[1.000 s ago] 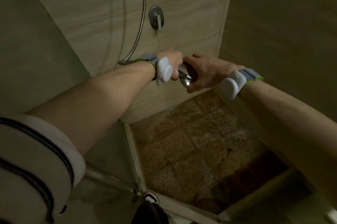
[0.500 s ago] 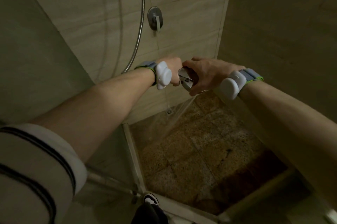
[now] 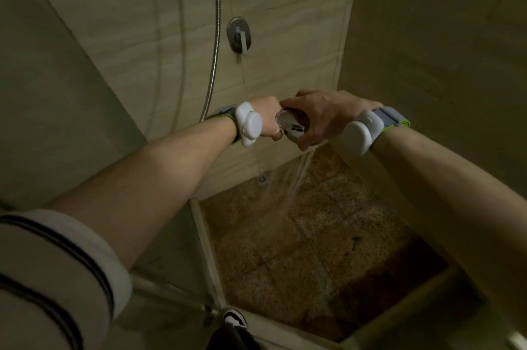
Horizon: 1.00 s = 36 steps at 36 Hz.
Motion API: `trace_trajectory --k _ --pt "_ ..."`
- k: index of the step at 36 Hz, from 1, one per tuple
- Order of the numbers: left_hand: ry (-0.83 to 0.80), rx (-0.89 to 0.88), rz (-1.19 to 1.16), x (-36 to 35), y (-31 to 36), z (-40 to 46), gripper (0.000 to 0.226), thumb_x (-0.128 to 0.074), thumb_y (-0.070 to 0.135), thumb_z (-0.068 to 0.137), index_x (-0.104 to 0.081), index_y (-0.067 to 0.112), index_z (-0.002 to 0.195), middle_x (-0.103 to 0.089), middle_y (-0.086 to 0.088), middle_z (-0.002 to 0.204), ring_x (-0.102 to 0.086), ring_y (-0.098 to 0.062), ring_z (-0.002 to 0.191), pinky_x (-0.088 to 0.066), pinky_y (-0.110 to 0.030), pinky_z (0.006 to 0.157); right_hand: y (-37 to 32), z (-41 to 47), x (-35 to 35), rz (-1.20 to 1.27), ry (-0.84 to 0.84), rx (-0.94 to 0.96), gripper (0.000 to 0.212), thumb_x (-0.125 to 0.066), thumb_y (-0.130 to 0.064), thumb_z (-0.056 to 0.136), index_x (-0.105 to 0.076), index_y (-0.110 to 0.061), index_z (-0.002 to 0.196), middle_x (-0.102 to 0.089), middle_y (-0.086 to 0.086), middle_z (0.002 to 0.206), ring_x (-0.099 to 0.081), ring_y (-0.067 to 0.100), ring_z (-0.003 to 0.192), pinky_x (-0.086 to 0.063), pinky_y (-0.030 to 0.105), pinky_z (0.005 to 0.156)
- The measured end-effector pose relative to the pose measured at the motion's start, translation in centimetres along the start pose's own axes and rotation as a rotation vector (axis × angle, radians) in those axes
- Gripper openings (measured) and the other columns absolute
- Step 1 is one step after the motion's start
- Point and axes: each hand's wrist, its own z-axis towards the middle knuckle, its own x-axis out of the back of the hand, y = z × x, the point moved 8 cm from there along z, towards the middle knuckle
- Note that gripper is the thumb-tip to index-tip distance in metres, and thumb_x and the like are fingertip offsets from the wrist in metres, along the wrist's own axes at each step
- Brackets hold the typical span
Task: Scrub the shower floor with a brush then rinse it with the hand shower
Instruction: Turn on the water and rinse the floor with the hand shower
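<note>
Both hands hold the chrome hand shower (image 3: pixel 292 125) out over the shower floor. My left hand (image 3: pixel 266 114) grips its handle, and my right hand (image 3: pixel 325 117) wraps over its head. Water (image 3: pixel 296 175) streams down from the head onto the brown speckled stone floor (image 3: pixel 299 250). The metal hose (image 3: pixel 215 36) runs from behind my left wrist up the back wall. No brush is in view.
A chrome mixer lever (image 3: pixel 239 36) is on the beige back wall. A small drain (image 3: pixel 262 178) sits at the floor's far edge. A glass panel with a pale frame (image 3: pixel 205 250) bounds the left side, a raised curb (image 3: pixel 399 309) the front. My shoe (image 3: pixel 235 318) stands at the threshold.
Water started flowing from the shower head and now falls in a fuller stream. Both hands dropped slightly and the hose straightened.
</note>
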Motion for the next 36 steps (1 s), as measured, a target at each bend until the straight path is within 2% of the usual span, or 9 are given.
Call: trace_trajectory --k 2,6,11,14,17,24,27,33,36 --pt "-0.001 0.008 -0.016 0.1 0.0 -0.1 0.026 -0.073 0.023 0.075 -0.053 0.013 0.062 -0.054 -0.004 0.065 -0.05 -0.023 0.058 -0.034 -0.026 0.05 0.0 0.0 0.2 -0.003 0.005 -0.002 0.081 -0.084 -0.05 0.069 -0.048 -0.037 0.14 -0.054 0.0 0.122 -0.059 0.028 0.106 -0.053 0.047 0.085" --pt "0.0 0.015 -0.041 0.2 0.1 -0.2 0.021 -0.074 0.026 0.075 -0.066 0.008 0.082 -0.06 -0.006 0.073 -0.054 -0.023 0.061 -0.039 -0.028 0.054 0.0 0.0 0.4 -0.004 -0.011 0.001 0.083 -0.084 -0.047 0.073 -0.046 -0.034 0.145 -0.054 0.002 0.124 -0.058 0.029 0.108 -0.048 0.041 0.08" --pt "0.021 0.015 -0.049 0.5 0.3 -0.3 0.021 -0.075 0.028 0.074 -0.064 0.011 0.081 -0.063 -0.007 0.076 -0.057 -0.024 0.064 -0.042 -0.029 0.056 0.0 -0.2 0.9 -0.026 0.002 -0.004 0.083 -0.084 -0.046 0.073 -0.045 -0.034 0.146 -0.054 0.002 0.126 -0.058 0.027 0.109 -0.039 0.035 0.075" --pt "0.026 0.026 -0.071 0.6 0.2 -0.3 0.022 -0.076 0.029 0.073 -0.061 0.013 0.076 -0.064 -0.007 0.076 -0.058 -0.025 0.065 -0.042 -0.028 0.055 0.0 -0.3 1.3 -0.035 0.019 -0.018 0.086 -0.084 -0.048 0.072 -0.043 -0.033 0.147 -0.054 0.0 0.126 -0.058 0.027 0.109 -0.042 0.036 0.075" --pt "0.024 0.049 -0.123 0.7 0.1 -0.4 0.028 -0.077 0.025 0.074 -0.054 0.014 0.063 -0.057 -0.004 0.064 -0.054 -0.023 0.059 -0.039 -0.028 0.054 0.0 -0.4 1.9 -0.054 0.033 -0.039 0.093 -0.085 -0.052 0.069 -0.041 -0.031 0.149 -0.055 -0.002 0.129 -0.058 0.027 0.113 -0.05 0.042 0.081" --pt "0.04 0.062 -0.194 1.2 0.0 -0.4 0.032 -0.077 0.022 0.076 -0.052 0.013 0.059 -0.052 -0.001 0.055 -0.052 -0.022 0.053 -0.041 -0.028 0.054 -0.3 -1.0 3.1 -0.072 0.065 -0.06 0.089 -0.085 -0.05 0.07 -0.046 -0.026 0.146 -0.056 0.0 0.128 -0.059 0.029 0.11 -0.055 0.049 0.085" --pt "0.045 0.046 -0.238 1.4 0.1 -0.4 0.028 -0.077 0.019 0.078 -0.054 0.01 0.063 -0.052 -0.001 0.054 -0.052 -0.019 0.049 -0.04 -0.026 0.052 -0.3 -1.1 3.5 -0.089 0.073 -0.069 0.091 -0.085 -0.051 0.07 -0.044 -0.026 0.147 -0.055 0.0 0.13 -0.059 0.03 0.112 -0.055 0.051 0.087" --pt "0.07 0.042 -0.346 1.6 0.1 -0.2 0.017 -0.076 0.012 0.08 -0.062 0.006 0.074 -0.052 0.001 0.051 -0.046 -0.001 0.031 -0.036 -0.014 0.035 -0.4 -1.4 4.6 -0.111 0.106 -0.07 0.09 -0.084 -0.049 0.069 -0.045 -0.026 0.146 -0.053 0.0 0.132 -0.055 0.027 0.113 -0.054 0.053 0.088" --pt "0.087 0.061 -0.374 1.8 0.0 -0.1 0.018 -0.078 0.016 0.079 -0.069 0.002 0.085 -0.057 0.001 0.056 -0.051 -0.005 0.038 -0.038 -0.014 0.036 -0.4 -1.5 4.9 -0.119 0.123 -0.063 0.092 -0.084 -0.05 0.07 -0.043 -0.025 0.148 -0.052 0.001 0.135 -0.053 0.028 0.117 -0.054 0.053 0.088"
